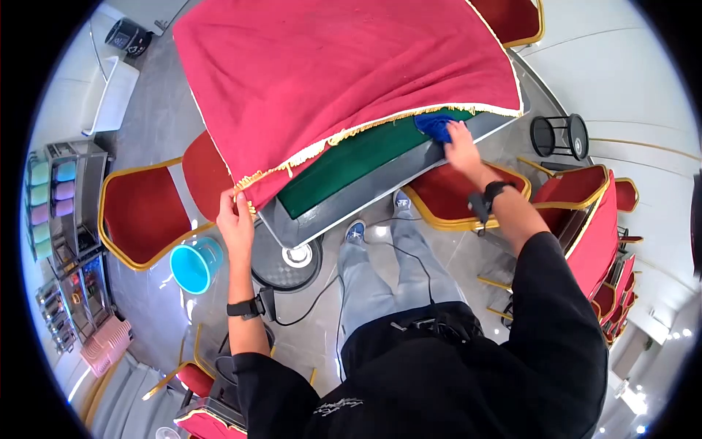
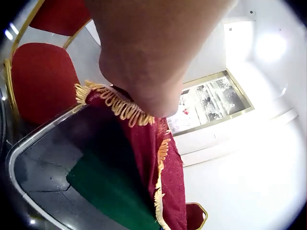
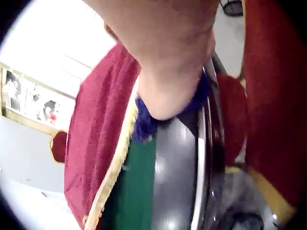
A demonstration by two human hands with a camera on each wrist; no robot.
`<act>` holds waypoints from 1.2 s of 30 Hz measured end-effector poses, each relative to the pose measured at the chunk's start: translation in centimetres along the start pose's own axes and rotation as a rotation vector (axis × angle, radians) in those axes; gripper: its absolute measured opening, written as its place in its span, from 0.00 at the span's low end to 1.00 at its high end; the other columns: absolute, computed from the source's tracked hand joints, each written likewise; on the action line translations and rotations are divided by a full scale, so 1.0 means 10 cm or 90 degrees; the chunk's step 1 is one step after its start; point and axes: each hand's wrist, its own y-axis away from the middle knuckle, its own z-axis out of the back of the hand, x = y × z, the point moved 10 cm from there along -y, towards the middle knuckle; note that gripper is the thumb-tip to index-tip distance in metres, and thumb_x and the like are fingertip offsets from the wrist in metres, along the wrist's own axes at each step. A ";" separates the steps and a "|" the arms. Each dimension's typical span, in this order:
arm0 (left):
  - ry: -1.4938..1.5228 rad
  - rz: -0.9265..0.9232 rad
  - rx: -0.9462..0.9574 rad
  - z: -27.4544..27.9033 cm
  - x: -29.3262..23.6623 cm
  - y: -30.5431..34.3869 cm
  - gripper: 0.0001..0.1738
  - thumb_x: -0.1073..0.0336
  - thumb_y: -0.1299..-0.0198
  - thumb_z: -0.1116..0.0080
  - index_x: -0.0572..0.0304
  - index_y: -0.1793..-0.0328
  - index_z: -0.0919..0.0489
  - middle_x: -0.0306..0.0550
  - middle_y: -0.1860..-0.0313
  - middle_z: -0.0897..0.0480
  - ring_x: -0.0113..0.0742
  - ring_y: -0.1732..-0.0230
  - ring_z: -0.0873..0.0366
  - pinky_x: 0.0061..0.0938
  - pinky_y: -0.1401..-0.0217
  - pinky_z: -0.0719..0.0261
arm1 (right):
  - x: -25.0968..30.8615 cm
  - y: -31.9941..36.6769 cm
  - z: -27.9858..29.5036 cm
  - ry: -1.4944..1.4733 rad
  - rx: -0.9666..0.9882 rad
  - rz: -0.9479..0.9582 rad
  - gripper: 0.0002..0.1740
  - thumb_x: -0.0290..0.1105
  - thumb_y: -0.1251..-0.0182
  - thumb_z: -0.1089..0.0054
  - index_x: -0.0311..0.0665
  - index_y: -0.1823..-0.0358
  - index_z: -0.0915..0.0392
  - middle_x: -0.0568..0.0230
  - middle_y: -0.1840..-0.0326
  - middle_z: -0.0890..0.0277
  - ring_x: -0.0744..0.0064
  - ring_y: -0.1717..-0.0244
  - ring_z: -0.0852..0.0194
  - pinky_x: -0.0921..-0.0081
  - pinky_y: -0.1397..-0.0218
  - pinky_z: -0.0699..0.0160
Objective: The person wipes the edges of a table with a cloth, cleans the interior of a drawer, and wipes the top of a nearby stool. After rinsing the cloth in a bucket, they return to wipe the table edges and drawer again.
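Observation:
A red tablecloth point(image 1: 344, 66) with gold fringe covers most of a table and is folded back from its near edge. My left hand point(image 1: 236, 225) pinches the cloth's near left corner, lifted at the table's left end. In the left wrist view the fringe point(image 2: 127, 110) hangs beside that hand. Along the uncovered strip show a green panel point(image 1: 351, 164) and a grey border point(image 1: 365, 189). At its right part, my right hand point(image 1: 462, 150) grips a bunched blue cloth point(image 1: 433, 126) against the tabletop; in the right wrist view the blue cloth point(image 3: 144, 127) bulges out beside the hand.
Red chairs with gold frames stand at the left point(image 1: 142, 212) and tucked close under the right side point(image 1: 457, 194). A blue bucket point(image 1: 194, 265) is on the floor at left. By my feet lies a round dark base point(image 1: 289, 260); cables hang near my legs.

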 end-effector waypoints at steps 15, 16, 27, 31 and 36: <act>-0.316 -0.199 0.132 -2.10 -0.71 0.36 0.29 0.70 0.37 0.37 0.64 0.28 0.26 0.66 0.28 0.28 0.66 0.27 0.30 0.52 0.24 0.33 | 0.28 0.17 0.30 -0.263 0.148 0.521 0.18 0.31 0.39 0.41 0.52 0.46 0.18 0.66 0.47 0.23 0.61 0.35 0.26 0.52 0.27 0.32; -0.325 -0.179 0.139 -2.22 -0.67 0.39 0.29 0.70 0.37 0.37 0.65 0.29 0.26 0.67 0.28 0.28 0.67 0.27 0.31 0.52 0.24 0.33 | -0.27 -0.01 0.42 -0.242 0.165 0.457 0.18 0.31 0.39 0.40 0.51 0.47 0.17 0.65 0.48 0.21 0.60 0.37 0.25 0.55 0.30 0.29; -0.348 -0.431 0.288 -4.28 -2.26 0.11 0.31 0.58 0.43 0.26 0.57 0.34 0.22 0.58 0.39 0.23 0.61 0.38 0.26 0.50 0.34 0.28 | -2.88 -0.31 0.32 0.026 0.063 -0.214 0.22 0.40 0.37 0.34 0.47 0.42 0.20 0.53 0.41 0.28 0.45 0.36 0.33 0.42 0.35 0.35; -0.381 -0.422 0.327 -4.86 -2.33 -0.11 0.15 0.57 0.36 0.31 0.57 0.52 0.21 0.52 0.52 0.21 0.56 0.51 0.24 0.49 0.49 0.25 | -1.45 0.09 0.38 -0.271 0.073 0.154 0.23 0.48 0.38 0.29 0.55 0.42 0.20 0.64 0.37 0.26 0.54 0.27 0.34 0.40 0.21 0.46; -0.295 -0.330 0.331 -4.70 -2.10 -0.05 0.05 0.66 0.31 0.40 0.60 0.58 0.20 0.55 0.67 0.20 0.59 0.64 0.22 0.48 0.62 0.23 | -2.96 -0.40 0.48 -0.299 -0.024 0.002 0.20 0.37 0.48 0.26 0.48 0.52 0.17 0.64 0.49 0.20 0.54 0.42 0.23 0.53 0.38 0.25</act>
